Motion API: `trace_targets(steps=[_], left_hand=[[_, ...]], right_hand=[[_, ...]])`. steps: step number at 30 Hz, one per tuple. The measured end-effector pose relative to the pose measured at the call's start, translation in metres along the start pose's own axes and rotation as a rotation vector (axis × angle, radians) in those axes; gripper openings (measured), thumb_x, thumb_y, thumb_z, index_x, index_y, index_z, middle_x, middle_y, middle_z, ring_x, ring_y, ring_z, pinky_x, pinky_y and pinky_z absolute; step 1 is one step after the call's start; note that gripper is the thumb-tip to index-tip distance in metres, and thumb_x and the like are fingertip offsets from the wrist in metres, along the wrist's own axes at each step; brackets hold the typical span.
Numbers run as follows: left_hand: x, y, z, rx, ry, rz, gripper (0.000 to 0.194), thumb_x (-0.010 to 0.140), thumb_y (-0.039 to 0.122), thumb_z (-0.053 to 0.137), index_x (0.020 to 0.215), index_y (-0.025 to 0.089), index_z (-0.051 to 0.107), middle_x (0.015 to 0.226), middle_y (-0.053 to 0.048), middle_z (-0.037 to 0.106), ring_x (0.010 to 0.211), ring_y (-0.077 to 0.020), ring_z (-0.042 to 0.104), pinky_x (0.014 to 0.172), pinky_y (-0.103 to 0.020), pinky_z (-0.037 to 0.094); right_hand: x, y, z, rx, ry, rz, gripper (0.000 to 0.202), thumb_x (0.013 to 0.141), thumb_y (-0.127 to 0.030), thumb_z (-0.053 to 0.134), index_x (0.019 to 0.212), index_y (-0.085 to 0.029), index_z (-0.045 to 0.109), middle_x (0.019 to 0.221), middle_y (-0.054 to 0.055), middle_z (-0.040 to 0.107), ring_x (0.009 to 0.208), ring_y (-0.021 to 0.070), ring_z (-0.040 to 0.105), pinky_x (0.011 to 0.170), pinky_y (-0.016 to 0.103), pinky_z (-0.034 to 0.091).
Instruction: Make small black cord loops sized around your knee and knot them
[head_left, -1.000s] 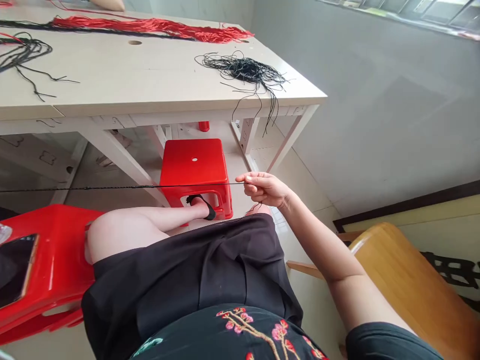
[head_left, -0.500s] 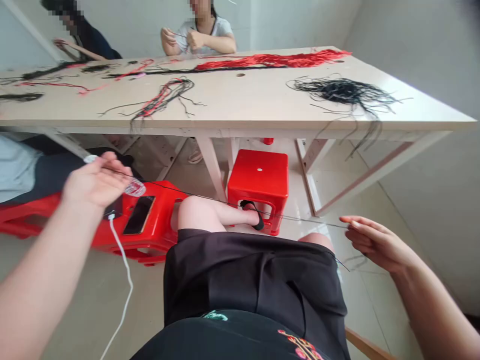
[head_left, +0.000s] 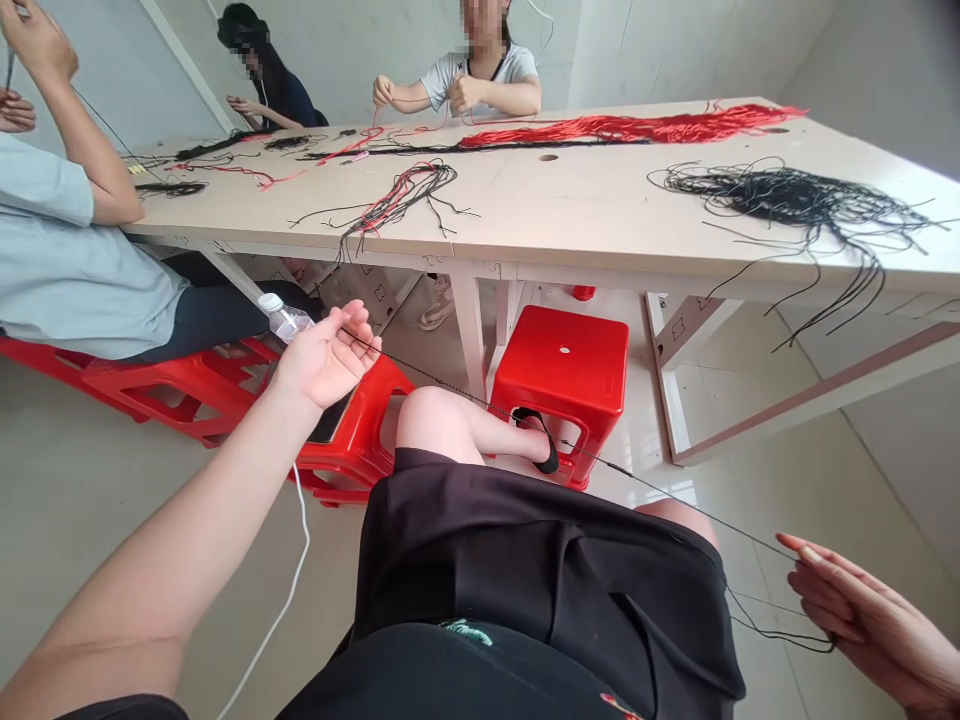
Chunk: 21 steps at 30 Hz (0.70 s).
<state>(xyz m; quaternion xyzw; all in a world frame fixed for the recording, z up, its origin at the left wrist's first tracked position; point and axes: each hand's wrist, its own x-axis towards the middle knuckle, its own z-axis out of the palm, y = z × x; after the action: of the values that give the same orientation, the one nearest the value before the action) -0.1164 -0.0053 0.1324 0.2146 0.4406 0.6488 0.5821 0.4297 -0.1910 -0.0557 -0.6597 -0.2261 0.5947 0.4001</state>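
Note:
A thin black cord stretches taut across my lap. Its left half looks thicker and knotted or braided, and a small dark thickening shows near the middle. My left hand, palm up with fingers half curled, grips the left end. At the lower right, my right hand pinches the cord between thumb and fingertips. Loose strands loop below those fingers, with part of them lying by the edge of the black skirt.
Ahead is a long table bearing a black cord pile, a red cord bundle and mixed cords. Below are a red stool, a bottle and a white cable. Co-workers sit left and opposite, hands at cords.
My right hand has moved right and lower, drawing the cord into a steeper slant. The view has turned left, bringing the neighbouring person's arms into sight.

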Motion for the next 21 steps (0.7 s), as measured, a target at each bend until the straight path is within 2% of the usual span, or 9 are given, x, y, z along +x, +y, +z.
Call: trace_targets(steps=[5,9,12,14,17,19,21], left_hand=[[-0.012,-0.006,0.01,0.042,-0.039,-0.017,0.023,0.094,0.021,0.042,0.094,0.014,0.063,0.07,0.001,0.069,0.055,-0.0076,0.062,0.063,-0.025,0.054],[-0.023,-0.013,0.019,0.092,-0.061,-0.035,0.021,0.093,0.02,0.044,0.095,0.014,0.064,0.071,-0.001,0.069,0.056,-0.0078,0.062,0.063,-0.024,0.054],[-0.03,-0.016,0.024,0.139,-0.104,-0.046,0.019,0.091,0.016,0.046,0.096,0.014,0.065,0.073,-0.001,0.07,0.057,-0.0081,0.062,0.062,-0.024,0.053],[-0.033,-0.016,0.028,0.168,-0.129,-0.049,0.018,0.09,0.015,0.048,0.097,0.014,0.065,0.074,-0.002,0.07,0.057,-0.0085,0.062,0.061,-0.024,0.053],[-0.037,-0.019,0.031,0.233,-0.168,-0.038,0.018,0.088,0.017,0.051,0.099,0.013,0.065,0.075,-0.004,0.07,0.058,-0.0097,0.062,0.061,-0.025,0.052],[-0.039,-0.028,0.03,0.317,-0.2,-0.011,0.018,0.086,0.02,0.055,0.1,0.013,0.064,0.074,-0.004,0.069,0.058,-0.0106,0.062,0.06,-0.025,0.05],[-0.04,-0.045,0.022,0.452,-0.218,-0.002,0.023,0.082,0.028,0.061,0.1,0.013,0.064,0.065,-0.003,0.066,0.055,-0.0096,0.058,0.056,-0.021,0.045]], right_hand=[[0.01,0.022,-0.006,-0.038,0.001,0.046,0.027,0.073,-0.051,0.065,0.09,-0.031,0.065,0.059,-0.005,0.022,0.042,0.0104,0.025,0.039,0.035,0.019],[0.016,0.041,-0.004,-0.097,0.07,0.058,0.027,0.069,-0.054,0.068,0.082,-0.031,0.067,0.056,-0.004,0.027,0.04,0.0102,0.027,0.037,0.033,0.022],[0.023,0.053,-0.001,-0.239,0.147,0.067,0.029,0.063,-0.054,0.069,0.077,-0.028,0.068,0.056,0.001,0.045,0.043,0.014,0.044,0.039,0.031,0.034],[0.032,0.061,0.001,-0.413,0.219,0.034,0.03,0.06,-0.053,0.067,0.073,-0.026,0.067,0.064,0.007,0.061,0.056,0.0221,0.06,0.05,0.036,0.047],[0.044,0.07,0.011,-0.779,0.324,-0.127,0.036,0.059,-0.055,0.059,0.072,-0.023,0.068,0.074,0.013,0.07,0.074,0.036,0.068,0.071,0.051,0.053],[0.047,0.071,0.03,-0.959,0.377,-0.354,0.042,0.064,-0.056,0.053,0.076,-0.02,0.07,0.077,0.015,0.071,0.076,0.0394,0.068,0.074,0.056,0.052],[0.043,0.068,0.061,-0.942,0.391,-0.669,0.041,0.07,-0.051,0.049,0.078,-0.017,0.071,0.085,0.017,0.072,0.081,0.0373,0.068,0.079,0.053,0.053]])
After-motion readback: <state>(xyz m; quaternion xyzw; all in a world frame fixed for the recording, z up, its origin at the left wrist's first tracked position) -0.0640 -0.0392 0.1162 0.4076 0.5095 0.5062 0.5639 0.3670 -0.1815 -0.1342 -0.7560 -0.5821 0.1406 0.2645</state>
